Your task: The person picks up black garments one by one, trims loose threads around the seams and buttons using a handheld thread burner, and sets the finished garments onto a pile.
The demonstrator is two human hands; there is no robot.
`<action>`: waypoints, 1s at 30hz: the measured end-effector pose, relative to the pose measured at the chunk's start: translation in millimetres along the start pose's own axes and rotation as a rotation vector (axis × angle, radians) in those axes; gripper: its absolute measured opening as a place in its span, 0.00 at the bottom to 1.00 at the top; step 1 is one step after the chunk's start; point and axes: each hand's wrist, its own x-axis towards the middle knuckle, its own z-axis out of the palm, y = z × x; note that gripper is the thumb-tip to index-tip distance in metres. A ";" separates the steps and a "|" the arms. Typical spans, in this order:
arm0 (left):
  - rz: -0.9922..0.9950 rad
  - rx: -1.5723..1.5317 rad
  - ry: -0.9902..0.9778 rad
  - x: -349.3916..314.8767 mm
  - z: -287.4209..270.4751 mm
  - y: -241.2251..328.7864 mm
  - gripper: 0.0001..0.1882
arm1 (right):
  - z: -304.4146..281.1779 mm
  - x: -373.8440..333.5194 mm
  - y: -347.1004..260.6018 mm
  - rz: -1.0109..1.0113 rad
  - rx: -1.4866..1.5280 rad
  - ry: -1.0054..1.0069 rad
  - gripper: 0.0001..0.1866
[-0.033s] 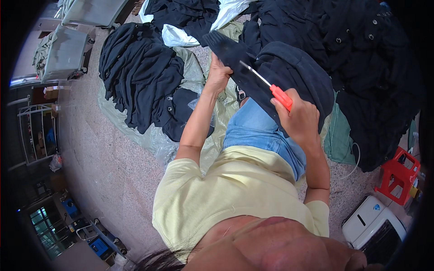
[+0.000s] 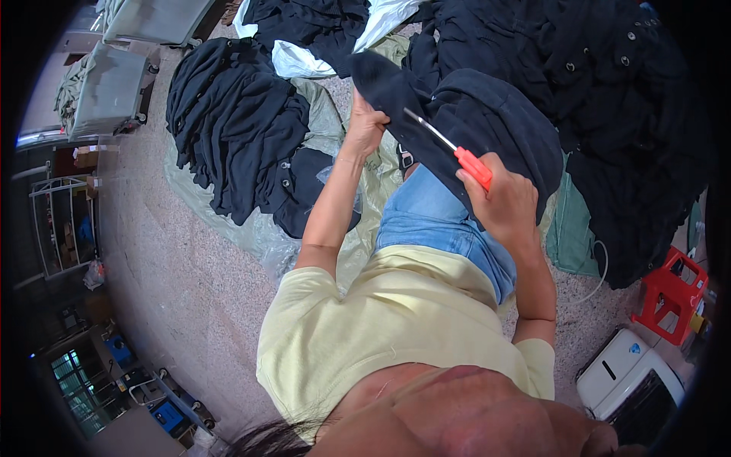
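A dark garment point(image 2: 495, 126) lies bunched over my lap, one narrow sleeve-like end raised toward the upper left. My left hand point(image 2: 367, 131) is closed on that end, thumb pressed against the cloth. My right hand point(image 2: 505, 199) grips a red-handled tool point(image 2: 474, 166) with a slim metal shaft. The shaft points up and left over the garment, its tip short of my left hand. Whether the tip touches the cloth I cannot tell, nor can I make out the tool's exact kind. The raised end is blurred.
Dark garments with metal eyelets form a pile point(image 2: 236, 129) at the left on plastic sheeting, and a larger heap point(image 2: 632, 129) on the right. A red stool point(image 2: 671, 295) and a white case-like object point(image 2: 626, 373) stand at lower right. Wheeled bins point(image 2: 103, 91) are at upper left.
The garment's raised end has swung slightly right and now looks blurred. My left hand has barely shifted; the right hand and tool stay almost in place.
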 end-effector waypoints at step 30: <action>-0.329 -0.427 0.301 -56.2 1.5 -45.1 0.45 | -21.1 -53.0 27.6 0.131 -0.058 -0.233 0.16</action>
